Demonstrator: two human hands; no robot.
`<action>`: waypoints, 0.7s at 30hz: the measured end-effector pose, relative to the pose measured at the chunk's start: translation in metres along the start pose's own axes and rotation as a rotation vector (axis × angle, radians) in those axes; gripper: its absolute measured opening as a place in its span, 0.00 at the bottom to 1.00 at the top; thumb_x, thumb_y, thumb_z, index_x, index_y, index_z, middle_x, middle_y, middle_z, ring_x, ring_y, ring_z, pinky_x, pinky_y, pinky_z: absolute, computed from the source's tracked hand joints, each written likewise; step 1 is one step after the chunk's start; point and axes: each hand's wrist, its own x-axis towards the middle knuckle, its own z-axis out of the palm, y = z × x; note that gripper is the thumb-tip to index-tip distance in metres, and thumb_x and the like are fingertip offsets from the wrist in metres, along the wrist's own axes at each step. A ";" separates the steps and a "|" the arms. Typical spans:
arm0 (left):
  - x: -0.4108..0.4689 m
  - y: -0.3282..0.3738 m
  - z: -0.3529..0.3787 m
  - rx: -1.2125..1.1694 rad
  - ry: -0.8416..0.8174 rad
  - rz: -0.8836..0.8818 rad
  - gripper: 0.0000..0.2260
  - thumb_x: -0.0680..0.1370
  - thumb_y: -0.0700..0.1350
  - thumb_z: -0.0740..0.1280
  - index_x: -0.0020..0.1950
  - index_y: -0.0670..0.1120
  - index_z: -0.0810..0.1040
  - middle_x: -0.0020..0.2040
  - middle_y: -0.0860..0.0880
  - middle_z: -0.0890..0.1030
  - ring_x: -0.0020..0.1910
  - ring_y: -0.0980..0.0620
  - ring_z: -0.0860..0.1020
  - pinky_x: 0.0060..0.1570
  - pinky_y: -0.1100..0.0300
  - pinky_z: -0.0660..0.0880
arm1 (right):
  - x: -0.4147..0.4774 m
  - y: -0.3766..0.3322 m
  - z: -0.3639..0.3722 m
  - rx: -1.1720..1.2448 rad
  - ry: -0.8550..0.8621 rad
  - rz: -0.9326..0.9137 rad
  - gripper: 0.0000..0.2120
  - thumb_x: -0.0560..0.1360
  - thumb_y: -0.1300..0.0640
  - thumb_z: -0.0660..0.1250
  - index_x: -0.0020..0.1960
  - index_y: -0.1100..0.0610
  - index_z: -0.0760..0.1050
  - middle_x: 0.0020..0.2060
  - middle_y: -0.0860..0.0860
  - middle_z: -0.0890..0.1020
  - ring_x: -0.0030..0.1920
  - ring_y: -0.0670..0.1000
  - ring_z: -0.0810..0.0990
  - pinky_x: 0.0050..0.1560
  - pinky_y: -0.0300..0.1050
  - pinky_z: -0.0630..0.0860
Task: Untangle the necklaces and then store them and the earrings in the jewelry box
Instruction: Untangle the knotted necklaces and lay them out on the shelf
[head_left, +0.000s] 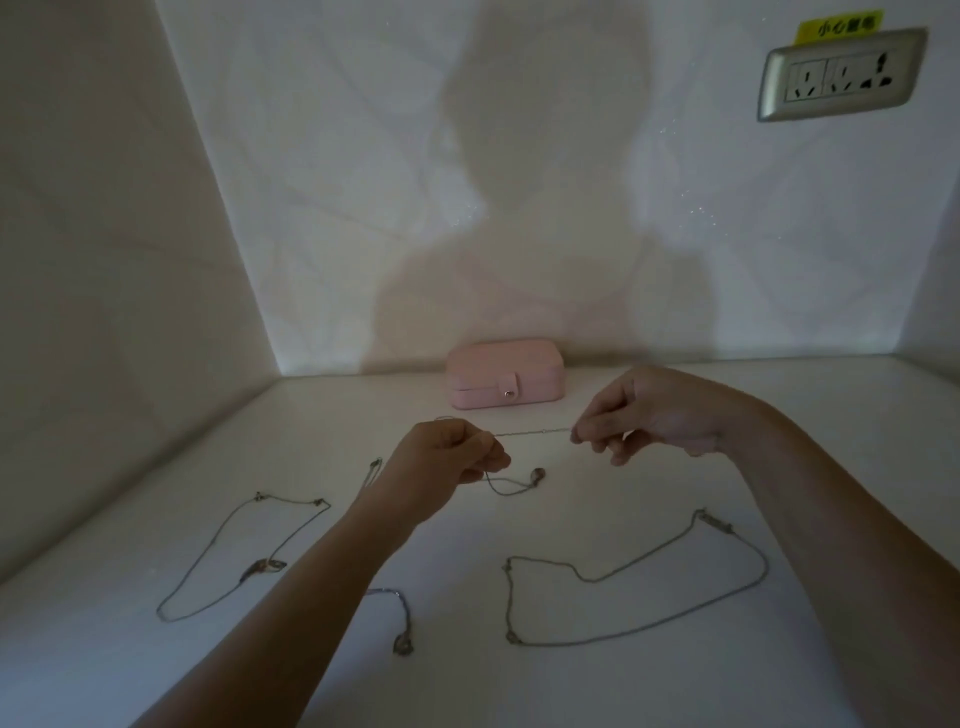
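Head view: left hand and right hand are raised over the table, forearms reaching in from the lower edge. Fingers are curled, each hand pinching one end of a short taut run of a thin necklace, whose slack drops from the left hand to a pendant at the tabletop. Three more lie apart on the table: left chain, right chain and small chain, partly under the left forearm; the pink box, lid closed, sits at the back wall beyond the hands.
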 end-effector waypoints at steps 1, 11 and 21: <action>0.000 0.000 0.000 0.004 -0.002 0.000 0.11 0.81 0.39 0.62 0.41 0.44 0.80 0.41 0.49 0.85 0.47 0.51 0.82 0.55 0.57 0.77 | -0.001 0.000 -0.001 -0.008 0.055 -0.015 0.03 0.71 0.64 0.71 0.43 0.63 0.82 0.31 0.53 0.80 0.29 0.45 0.77 0.33 0.37 0.78; -0.005 0.010 -0.032 0.479 -0.140 0.080 0.06 0.78 0.46 0.67 0.49 0.48 0.84 0.51 0.52 0.84 0.51 0.56 0.81 0.56 0.60 0.75 | -0.005 -0.016 0.009 0.257 0.116 -0.362 0.12 0.59 0.51 0.78 0.40 0.56 0.86 0.33 0.53 0.83 0.32 0.46 0.80 0.36 0.38 0.79; -0.013 -0.004 -0.089 0.820 -0.070 -0.306 0.04 0.73 0.42 0.74 0.40 0.44 0.80 0.40 0.44 0.84 0.33 0.54 0.80 0.30 0.69 0.75 | 0.002 -0.023 0.031 0.702 0.099 -0.283 0.02 0.60 0.59 0.72 0.32 0.58 0.82 0.37 0.57 0.85 0.32 0.47 0.84 0.26 0.35 0.77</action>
